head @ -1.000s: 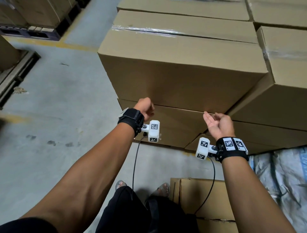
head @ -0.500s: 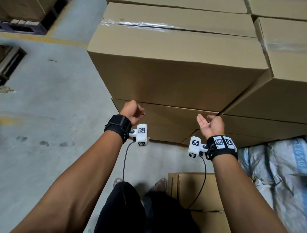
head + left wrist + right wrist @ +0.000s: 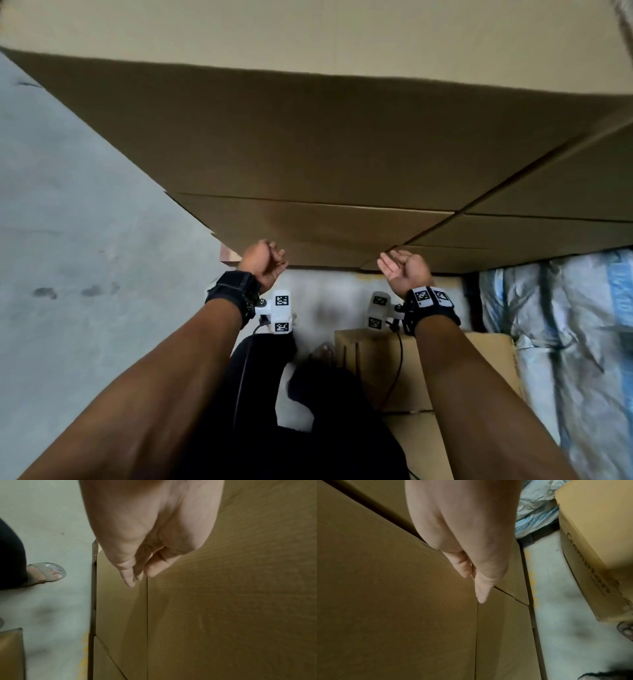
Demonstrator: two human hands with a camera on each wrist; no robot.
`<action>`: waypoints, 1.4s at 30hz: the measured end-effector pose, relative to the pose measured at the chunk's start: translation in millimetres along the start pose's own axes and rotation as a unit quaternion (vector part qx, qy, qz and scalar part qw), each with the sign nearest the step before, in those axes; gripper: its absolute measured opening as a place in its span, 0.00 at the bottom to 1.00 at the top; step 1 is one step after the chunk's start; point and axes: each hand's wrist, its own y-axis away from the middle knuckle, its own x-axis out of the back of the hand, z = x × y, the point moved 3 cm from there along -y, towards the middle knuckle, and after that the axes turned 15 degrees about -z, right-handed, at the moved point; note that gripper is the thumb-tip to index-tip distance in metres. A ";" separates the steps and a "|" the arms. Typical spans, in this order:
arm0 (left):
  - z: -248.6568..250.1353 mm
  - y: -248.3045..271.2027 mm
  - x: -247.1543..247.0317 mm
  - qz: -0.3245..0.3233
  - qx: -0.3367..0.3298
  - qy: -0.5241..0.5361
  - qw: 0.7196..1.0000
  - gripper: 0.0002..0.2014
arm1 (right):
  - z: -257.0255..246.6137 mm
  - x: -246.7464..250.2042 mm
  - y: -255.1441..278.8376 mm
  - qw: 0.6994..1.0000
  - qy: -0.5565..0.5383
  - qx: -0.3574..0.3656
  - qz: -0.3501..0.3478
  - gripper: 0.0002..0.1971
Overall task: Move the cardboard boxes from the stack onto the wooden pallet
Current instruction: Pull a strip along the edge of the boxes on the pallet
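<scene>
A stack of brown cardboard boxes fills the head view; the big top box (image 3: 308,144) looms over the lower boxes (image 3: 308,226). My left hand (image 3: 265,260) is raised in front of the lower boxes near the stack's left corner, fingers loosely curled, holding nothing. My right hand (image 3: 400,265) is palm-up beside it, also empty. In the left wrist view the left hand (image 3: 137,563) hangs close to a box face (image 3: 223,601). In the right wrist view the right hand (image 3: 476,580) is near a box seam (image 3: 393,588). No pallet is in view.
Grey concrete floor (image 3: 85,240) lies to the left of the stack. Another cardboard box (image 3: 376,363) stands right by my legs, and white woven sacks (image 3: 565,325) lie at the right. My sandalled foot (image 3: 46,573) is close to the stack's base.
I have come closer to the stack, so the top box now fills the upper view. Both hands sit lower against the stack and stay empty.
</scene>
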 end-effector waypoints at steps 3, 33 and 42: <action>-14.5 -23.9 2.1 -0.003 -0.002 0.013 1.000 0.23 | 6.6 2.2 -21.8 1.000 -0.006 0.003 -0.008 0.20; -45.7 -72.2 -56.3 -0.057 -0.005 0.065 0.996 0.23 | -11.5 30.6 -58.1 0.999 0.002 -0.005 -0.043 0.31; -109.9 -80.1 -173.7 -0.147 0.016 0.034 0.988 0.33 | -70.4 88.3 -81.0 0.995 -0.057 0.058 -0.066 0.28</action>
